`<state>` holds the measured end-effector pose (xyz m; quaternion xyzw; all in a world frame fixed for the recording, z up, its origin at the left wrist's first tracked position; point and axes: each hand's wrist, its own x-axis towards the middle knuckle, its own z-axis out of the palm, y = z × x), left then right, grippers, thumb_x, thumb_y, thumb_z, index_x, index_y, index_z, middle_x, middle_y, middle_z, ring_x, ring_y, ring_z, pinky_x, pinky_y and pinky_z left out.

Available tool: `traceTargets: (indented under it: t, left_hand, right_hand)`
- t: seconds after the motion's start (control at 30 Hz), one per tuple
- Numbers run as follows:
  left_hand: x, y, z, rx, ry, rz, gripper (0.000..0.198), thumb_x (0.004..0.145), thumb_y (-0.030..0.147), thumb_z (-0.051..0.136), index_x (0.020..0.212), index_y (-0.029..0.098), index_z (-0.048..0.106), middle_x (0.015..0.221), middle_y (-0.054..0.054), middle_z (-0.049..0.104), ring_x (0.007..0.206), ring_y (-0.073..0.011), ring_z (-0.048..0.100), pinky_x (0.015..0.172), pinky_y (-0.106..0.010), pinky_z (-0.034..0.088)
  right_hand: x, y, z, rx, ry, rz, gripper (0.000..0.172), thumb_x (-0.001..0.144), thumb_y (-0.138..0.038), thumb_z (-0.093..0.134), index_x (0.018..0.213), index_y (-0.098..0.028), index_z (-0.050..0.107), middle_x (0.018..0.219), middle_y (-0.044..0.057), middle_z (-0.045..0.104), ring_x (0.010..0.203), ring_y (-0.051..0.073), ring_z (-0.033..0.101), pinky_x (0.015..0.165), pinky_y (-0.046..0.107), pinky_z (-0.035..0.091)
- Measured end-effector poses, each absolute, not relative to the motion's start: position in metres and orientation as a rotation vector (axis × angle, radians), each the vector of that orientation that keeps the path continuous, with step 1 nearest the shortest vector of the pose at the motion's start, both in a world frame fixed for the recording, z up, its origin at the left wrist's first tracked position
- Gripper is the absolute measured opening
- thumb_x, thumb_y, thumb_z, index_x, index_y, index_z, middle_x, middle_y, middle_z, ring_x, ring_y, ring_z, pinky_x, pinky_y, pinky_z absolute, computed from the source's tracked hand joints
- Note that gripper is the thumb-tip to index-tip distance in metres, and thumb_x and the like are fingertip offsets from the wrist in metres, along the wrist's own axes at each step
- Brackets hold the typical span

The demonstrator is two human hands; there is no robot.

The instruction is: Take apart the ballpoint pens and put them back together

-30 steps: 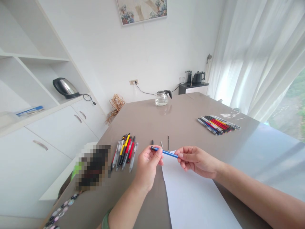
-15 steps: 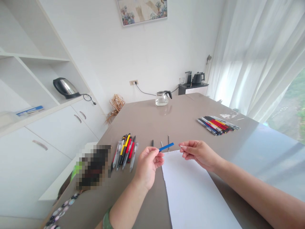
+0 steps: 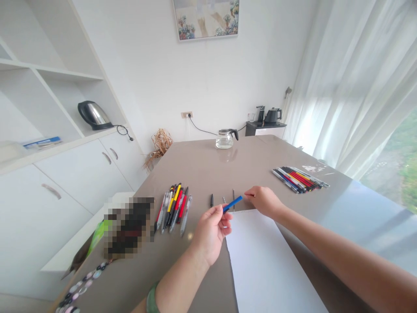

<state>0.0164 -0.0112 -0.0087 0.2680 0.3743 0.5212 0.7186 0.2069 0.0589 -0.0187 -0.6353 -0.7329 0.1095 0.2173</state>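
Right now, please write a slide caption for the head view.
Left hand holds a blue pen part near the right hand; pens and paper on the table.

The barrel (image 3: pixel 233 204) is bright blue, the paper (image 3: pixel 267 256) white, the table (image 3: pixel 192 165) grey-brown. The left pens (image 3: pixel 175 204) mix yellow, red, black and clear; the right pens (image 3: pixel 299 179) white, blue, black, red and yellow. The bracelet (image 3: pixel 151 299) is green; the beads (image 3: pixel 97 274) are black, white and pink. The pot (image 3: pixel 224 141) is clear with a black handle (image 3: pixel 235 134), the curtain (image 3: pixel 342 78) white, the stalks (image 3: pixel 162 143) tan, the shelf kettle (image 3: pixel 97 114) silver and black.
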Motion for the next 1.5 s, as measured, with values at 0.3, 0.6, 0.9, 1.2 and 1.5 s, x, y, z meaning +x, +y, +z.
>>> traceTargets:
  t: [0.3,0.6,0.9,1.2,1.5]
  left_hand:
    - [0.018,-0.013,-0.007,0.608,0.795,1.135,0.023,0.077,0.028,0.053,0.093,0.012,0.057,0.066,-0.004,0.054,0.053,-0.0061,0.046,0.046,-0.016,0.036]
    - [0.016,-0.012,-0.008,0.610,0.789,1.135,0.024,0.077,0.030,0.053,0.092,0.012,0.058,0.067,-0.004,0.054,0.053,-0.0059,0.045,0.047,-0.017,0.035]
    - [0.025,-0.023,-0.005,0.808,0.740,0.966,0.028,0.077,0.038,0.051,0.090,0.013,0.057,0.068,-0.004,0.054,0.055,-0.0084,0.046,0.050,-0.020,0.035]
    - [0.037,-0.029,-0.002,0.888,0.765,0.957,0.026,0.076,0.040,0.052,0.076,0.016,0.059,0.072,-0.002,0.050,0.053,-0.0067,0.040,0.049,-0.020,0.033]
    - [0.040,-0.036,0.006,1.038,0.799,0.806,0.025,0.071,0.034,0.059,0.083,0.013,0.063,0.067,-0.006,0.058,0.064,-0.0135,0.052,0.065,-0.028,0.039]
  right_hand:
    - [0.207,0.064,-0.023,-1.819,-2.085,0.320,0.023,0.071,-0.029,0.049,0.054,-0.019,0.060,0.058,0.002,0.058,0.055,0.012,0.049,0.051,0.022,0.029]
    - [0.211,0.059,-0.011,-1.803,-1.940,0.455,0.022,0.071,-0.034,0.051,0.080,-0.019,0.066,0.071,0.003,0.063,0.061,0.013,0.052,0.053,0.022,0.036]
    - [0.201,0.008,0.006,-1.105,-1.458,1.398,0.025,0.068,-0.038,0.060,0.075,-0.013,0.060,0.061,0.000,0.053,0.045,0.006,0.039,0.041,0.021,0.032]
    - [0.200,-0.008,0.012,-0.854,-1.186,1.619,0.021,0.068,-0.031,0.062,0.083,-0.017,0.059,0.064,0.000,0.055,0.047,0.007,0.044,0.045,0.021,0.035]
    - [0.201,-0.011,0.007,-1.015,-1.383,1.414,0.029,0.073,-0.042,0.055,0.077,-0.013,0.057,0.055,-0.002,0.049,0.045,0.006,0.038,0.041,0.019,0.030]
